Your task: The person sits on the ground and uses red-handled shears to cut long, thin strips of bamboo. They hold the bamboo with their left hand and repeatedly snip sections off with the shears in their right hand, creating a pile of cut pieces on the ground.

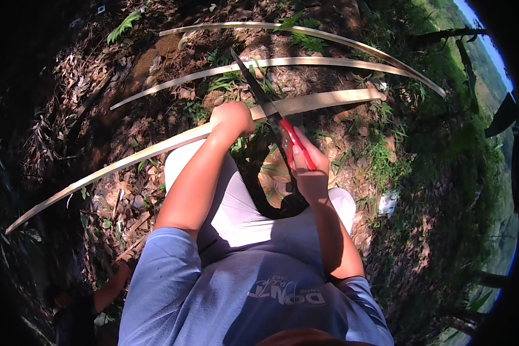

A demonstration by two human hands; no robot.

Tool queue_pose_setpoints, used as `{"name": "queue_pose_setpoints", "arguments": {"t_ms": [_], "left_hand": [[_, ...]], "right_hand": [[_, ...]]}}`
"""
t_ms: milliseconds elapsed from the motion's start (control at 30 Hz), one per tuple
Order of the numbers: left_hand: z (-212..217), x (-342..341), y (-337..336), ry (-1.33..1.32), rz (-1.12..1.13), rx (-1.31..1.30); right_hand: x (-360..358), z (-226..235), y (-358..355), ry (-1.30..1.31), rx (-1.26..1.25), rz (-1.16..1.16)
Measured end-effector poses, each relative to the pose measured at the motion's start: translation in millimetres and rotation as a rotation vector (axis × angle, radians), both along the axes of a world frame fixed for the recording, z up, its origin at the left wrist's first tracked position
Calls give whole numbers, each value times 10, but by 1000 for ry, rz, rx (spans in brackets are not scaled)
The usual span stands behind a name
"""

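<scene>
Head view: saw (269,108) crosses wooden strip (181,138) just beside left grip (232,118).

Red saw handle (289,132), pale tan strips (320,101), blue shirt (242,277)

three wooden strips (328,100), one saw (269,106)

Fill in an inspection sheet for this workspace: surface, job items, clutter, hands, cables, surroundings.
Surface: sunlit ground covered with dry leaves and grass.
Job items: one pale strip in hand; folding-style red-handled saw, blade across the strip, contact unclear.
Clutter: two more pale strips beyond; whitish scrap at right.
Left hand: closed on the strip, left of the blade.
Right hand: wrapped around the saw's handle.
Cables: nothing seen.
Surroundings: another person's arm lower left; green slope at right.
</scene>
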State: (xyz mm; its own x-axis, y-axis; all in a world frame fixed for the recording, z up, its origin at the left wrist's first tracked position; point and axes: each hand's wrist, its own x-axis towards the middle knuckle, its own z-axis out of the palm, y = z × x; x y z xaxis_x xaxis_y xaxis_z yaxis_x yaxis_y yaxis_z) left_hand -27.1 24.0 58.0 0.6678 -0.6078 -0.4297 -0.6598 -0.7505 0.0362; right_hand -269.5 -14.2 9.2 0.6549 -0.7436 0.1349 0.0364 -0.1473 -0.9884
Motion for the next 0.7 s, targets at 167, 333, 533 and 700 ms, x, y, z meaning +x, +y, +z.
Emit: {"name": "queue_pose_setpoints", "arguments": {"t_ms": [167,333,533,700], "left_hand": [[-33,139,-27,110,25,10],[-63,140,-40,108,28,21],[-32,17,-37,59,12,-8],[-161,-38,9,-86,-55,-120]], "right_hand": [[-1135,187,376,121,223,-56],[-1794,355,776,139,161,-117],[-1118,247,563,178,56,-102],[156,-167,-64,-52,52,-85]]}}
